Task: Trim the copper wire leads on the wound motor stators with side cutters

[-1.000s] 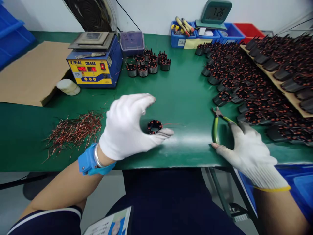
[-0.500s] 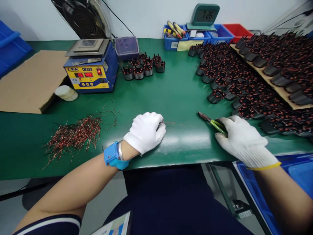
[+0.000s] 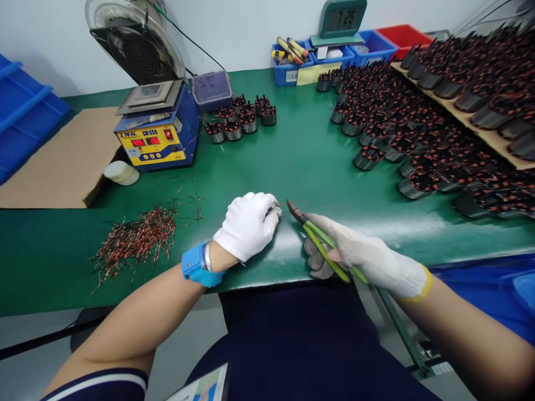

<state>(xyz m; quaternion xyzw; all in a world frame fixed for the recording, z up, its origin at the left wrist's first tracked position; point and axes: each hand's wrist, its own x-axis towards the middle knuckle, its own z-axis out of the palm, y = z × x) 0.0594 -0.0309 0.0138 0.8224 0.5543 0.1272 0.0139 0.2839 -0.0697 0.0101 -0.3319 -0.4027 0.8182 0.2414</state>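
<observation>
My left hand (image 3: pixel 248 225), in a white glove, is closed low over the table. A thin copper wire (image 3: pixel 298 202) sticks out to the right from its fingertips; the palm side is hidden, so I cannot tell what else is inside. My right hand (image 3: pixel 351 245), also gloved, is wrapped around the green handles of cutting pliers (image 3: pixel 320 236). Their dark jaws point up and left, just right of the left fingertips and close to the wire. Left of the hands lies a loose pile of copper wire clippings (image 3: pixel 136 239).
Several wound motor stators (image 3: pixel 368 158) crowd the right side, some on a raised board (image 3: pixel 493 132). A smaller stator group (image 3: pixel 232 131) stands beside the blue-yellow soldering unit (image 3: pixel 156 139). Blue tool bins (image 3: pixel 286 75) and a clock (image 3: pixel 343 19) line the back; cardboard (image 3: pixel 54 167) lies left.
My right hand has swung left with the pliers, from beside the stators to the left fingertips, and turned so both handles show. My left hand stays nearly in place. The view has shifted slightly.
</observation>
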